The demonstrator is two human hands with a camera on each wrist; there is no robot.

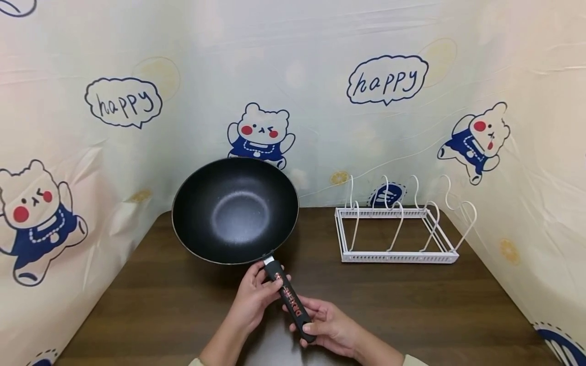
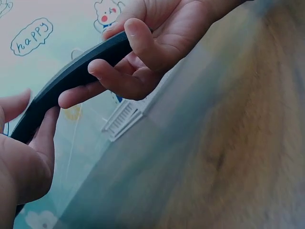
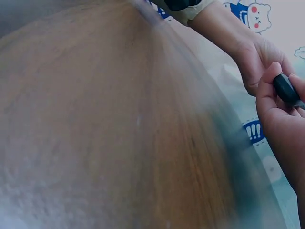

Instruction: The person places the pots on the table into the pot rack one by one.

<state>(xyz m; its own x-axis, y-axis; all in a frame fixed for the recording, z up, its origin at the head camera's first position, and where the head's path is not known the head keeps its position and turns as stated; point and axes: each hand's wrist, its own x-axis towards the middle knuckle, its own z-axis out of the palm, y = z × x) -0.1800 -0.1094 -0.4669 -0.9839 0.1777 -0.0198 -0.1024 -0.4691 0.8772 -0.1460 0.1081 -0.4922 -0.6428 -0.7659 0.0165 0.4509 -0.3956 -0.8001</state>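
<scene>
Both hands' grip — left hand [image 1: 254, 300], right hand [image 1: 330, 328] — wok handle [image 1: 289, 300].

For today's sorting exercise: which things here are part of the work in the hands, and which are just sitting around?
In hand:
- black wok, held up by its handle
- left hand, gripping the handle near the pan
- right hand, holding the handle's end

Sitting around:
- white wire rack, on the table to the right
- wooden table
- bear-print backdrop
</scene>
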